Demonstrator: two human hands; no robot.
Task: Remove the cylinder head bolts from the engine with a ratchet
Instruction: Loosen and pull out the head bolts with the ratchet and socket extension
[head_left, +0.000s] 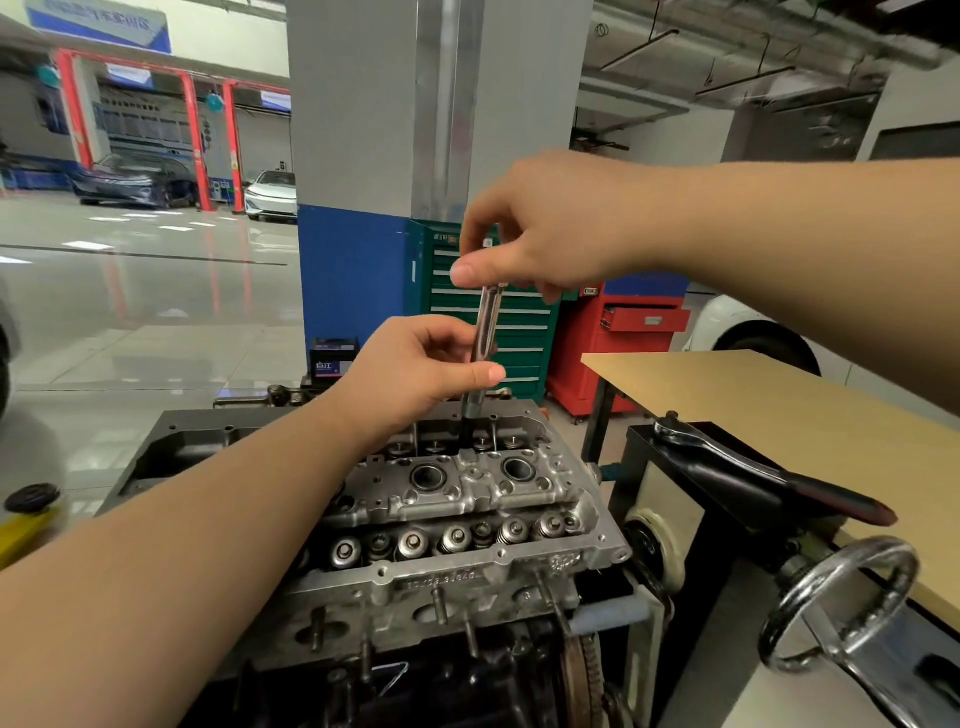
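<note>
I am pinching the extension bar (485, 332) with both hands' fingers, right hand (535, 234) above left hand (415, 374), spinning a head bolt loose below; next I should be lifting it out of the cylinder head (467, 499).

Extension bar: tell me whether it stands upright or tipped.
Nearly upright: the extension bar rises from the cylinder head, right hand pinching its top, left hand lower.

You're standing in a car repair workshop. An engine (457, 525) sits bare on a stand in front of you, beside a metal handwheel (841, 603). Against the grey and blue pillar (353, 208) stand a green tool cabinet (519, 332) and a red one (623, 343). Across the glossy floor, parked cars (270, 193) wait by red posts (192, 140), probably lift columns, though they're blurred.
</note>
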